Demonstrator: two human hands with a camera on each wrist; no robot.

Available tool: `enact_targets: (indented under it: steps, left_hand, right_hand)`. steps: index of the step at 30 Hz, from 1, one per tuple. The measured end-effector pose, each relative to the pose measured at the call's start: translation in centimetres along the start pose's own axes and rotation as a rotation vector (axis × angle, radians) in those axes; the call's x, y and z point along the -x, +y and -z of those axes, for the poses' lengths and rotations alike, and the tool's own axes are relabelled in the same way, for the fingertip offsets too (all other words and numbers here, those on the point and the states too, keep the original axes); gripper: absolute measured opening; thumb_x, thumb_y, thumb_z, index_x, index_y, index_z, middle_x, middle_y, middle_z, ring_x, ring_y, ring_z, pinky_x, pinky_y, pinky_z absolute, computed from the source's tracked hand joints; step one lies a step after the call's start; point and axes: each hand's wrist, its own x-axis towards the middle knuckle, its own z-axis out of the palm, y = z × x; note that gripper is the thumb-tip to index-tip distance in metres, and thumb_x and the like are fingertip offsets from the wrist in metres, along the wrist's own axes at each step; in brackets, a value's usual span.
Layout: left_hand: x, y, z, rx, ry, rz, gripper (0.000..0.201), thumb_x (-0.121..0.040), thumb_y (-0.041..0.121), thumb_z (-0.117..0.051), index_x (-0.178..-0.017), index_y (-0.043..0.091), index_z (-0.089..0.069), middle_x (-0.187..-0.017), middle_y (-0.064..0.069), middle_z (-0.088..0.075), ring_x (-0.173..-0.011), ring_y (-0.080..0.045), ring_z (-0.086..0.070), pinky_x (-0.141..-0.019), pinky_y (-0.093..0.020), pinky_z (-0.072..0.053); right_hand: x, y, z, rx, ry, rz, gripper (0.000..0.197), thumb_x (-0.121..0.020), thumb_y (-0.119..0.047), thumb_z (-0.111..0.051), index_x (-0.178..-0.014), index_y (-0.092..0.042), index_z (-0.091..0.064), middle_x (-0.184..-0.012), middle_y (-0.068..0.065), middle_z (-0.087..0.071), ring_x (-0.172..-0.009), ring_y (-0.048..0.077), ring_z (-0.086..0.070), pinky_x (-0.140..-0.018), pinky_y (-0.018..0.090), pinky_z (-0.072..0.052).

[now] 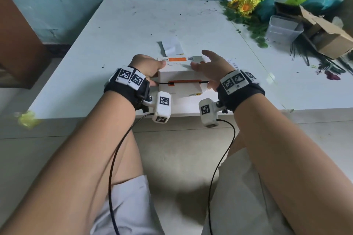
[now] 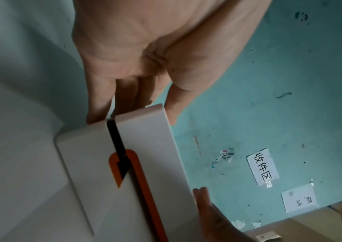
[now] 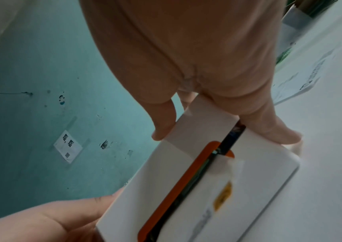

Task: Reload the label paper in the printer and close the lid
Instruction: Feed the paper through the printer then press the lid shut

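Note:
The white label printer with orange trim stands near the table's front edge. Its lid lies down on the base, with a dark seam between them. White label paper with a yellow sticker hangs out of the front slot. My left hand grips the lid's left end, thumb on top and fingers down the side. My right hand is spread over the right end. Its thumb touches the lid, another finger touches the base, and the index finger is lifted.
A label sheet with an orange band and a loose paper strip lie just behind the printer. Artificial sunflowers, a clear tub and an open cardboard box crowd the right. The table's front edge is close.

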Motion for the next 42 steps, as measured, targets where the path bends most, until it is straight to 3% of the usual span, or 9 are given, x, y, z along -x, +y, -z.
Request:
enact_targets:
  steps: [3, 6, 11, 15, 22, 27, 31, 36, 42]
  left_hand:
    - [-0.3, 0.0, -0.2, 0.103, 0.014, 0.004, 0.019, -0.089, 0.011, -0.085, -0.077, 0.01, -0.07, -0.123, -0.027, -0.074, -0.114, -0.04, -0.074, -0.088, -0.065, -0.062]
    - [-0.3, -0.3, -0.6, 0.117, 0.027, 0.005, 0.015, -0.094, 0.014, -0.082, -0.082, 0.014, -0.073, -0.118, -0.02, -0.077, -0.108, -0.033, -0.076, -0.091, -0.06, -0.063]
    - [-0.5, -0.5, -0.8, 0.082, 0.012, -0.005, 0.015, -0.096, 0.023, -0.081, -0.09, 0.014, -0.071, -0.107, -0.011, -0.078, -0.099, -0.025, -0.077, -0.092, -0.049, -0.064]
    - [-0.9, -0.4, -0.3, 0.045, 0.018, -0.018, 0.021, -0.088, 0.03, -0.086, -0.093, 0.015, -0.073, -0.12, -0.017, -0.077, -0.111, -0.032, -0.076, -0.097, -0.055, -0.062]
    - [-1.3, -2.0, -2.4, -0.128, 0.115, -0.158, 0.048, -0.106, 0.042, -0.057, -0.093, -0.001, -0.074, -0.097, -0.019, -0.078, -0.081, -0.029, -0.065, -0.078, -0.039, -0.057]
    - [-1.6, -2.3, -2.1, -0.107, 0.044, -0.166, 0.04, -0.095, 0.053, -0.065, -0.079, 0.015, -0.065, -0.071, -0.001, -0.057, -0.07, -0.021, -0.052, -0.068, -0.033, -0.049]
    - [-1.1, -3.1, -2.6, -0.087, -0.051, -0.224, 0.035, -0.093, 0.046, -0.075, -0.118, 0.02, -0.079, -0.101, 0.014, -0.078, -0.096, -0.008, -0.072, -0.092, -0.026, -0.054]
    - [-1.4, -2.6, -2.0, 0.034, -0.072, -0.084, 0.05, -0.074, 0.063, -0.069, -0.101, 0.022, -0.077, -0.109, -0.002, -0.079, -0.096, -0.033, -0.074, -0.099, -0.042, -0.056]
    - [-1.9, -2.4, -1.8, 0.062, -0.085, -0.05, 0.044, -0.079, 0.064, -0.06, -0.102, 0.028, -0.071, -0.11, -0.002, -0.071, -0.099, -0.025, -0.066, -0.096, -0.042, -0.048]
  right_hand:
    - [-0.3, 0.4, -0.3, -0.027, 0.02, 0.001, 0.076, -0.101, -0.041, -0.075, -0.167, -0.03, -0.039, -0.164, -0.002, -0.051, -0.122, 0.021, -0.059, -0.102, 0.037, -0.058]
    - [-1.5, 0.9, -0.4, -0.053, 0.042, -0.028, 0.086, -0.098, -0.046, -0.078, -0.169, -0.023, -0.034, -0.168, 0.003, -0.044, -0.143, 0.027, -0.054, -0.12, 0.047, -0.05]
    - [-3.3, 1.9, -0.5, -0.151, 0.003, -0.059, 0.061, -0.096, -0.045, -0.079, -0.14, -0.005, -0.062, -0.112, 0.004, -0.059, -0.1, 0.023, -0.058, -0.084, 0.035, -0.049]
    - [-4.7, 2.3, -1.0, -0.144, 0.017, -0.032, 0.034, -0.099, -0.046, -0.067, -0.099, -0.013, -0.058, -0.092, 0.004, -0.05, -0.088, 0.025, -0.049, -0.082, 0.04, -0.041]
    - [-5.4, 3.3, -2.4, -0.14, 0.083, 0.009, 0.06, -0.101, -0.059, -0.047, -0.133, -0.01, -0.064, -0.103, -0.005, -0.053, -0.097, 0.021, -0.05, -0.081, 0.034, -0.041]
    - [-4.8, 3.0, -2.4, -0.265, 0.033, -0.034, 0.025, -0.105, -0.037, -0.045, -0.091, -0.02, -0.055, -0.091, 0.001, -0.054, -0.086, 0.021, -0.05, -0.082, 0.039, -0.038]
    - [-4.2, 3.3, -2.6, -0.455, 0.007, -0.089, 0.021, -0.088, -0.041, -0.058, -0.097, -0.023, -0.066, -0.108, 0.007, -0.062, -0.099, 0.026, -0.057, -0.093, 0.042, -0.047]
    - [-3.4, 3.0, -2.0, -0.623, 0.002, -0.164, 0.027, -0.081, -0.032, -0.058, -0.102, -0.016, -0.063, -0.108, 0.012, -0.06, -0.096, 0.028, -0.056, -0.089, 0.042, -0.045]
    - [-3.1, 3.4, -1.5, -0.752, -0.113, -0.152, 0.022, -0.094, -0.024, -0.052, -0.111, -0.012, -0.06, -0.111, 0.014, -0.059, -0.095, 0.03, -0.057, -0.086, 0.041, -0.047]
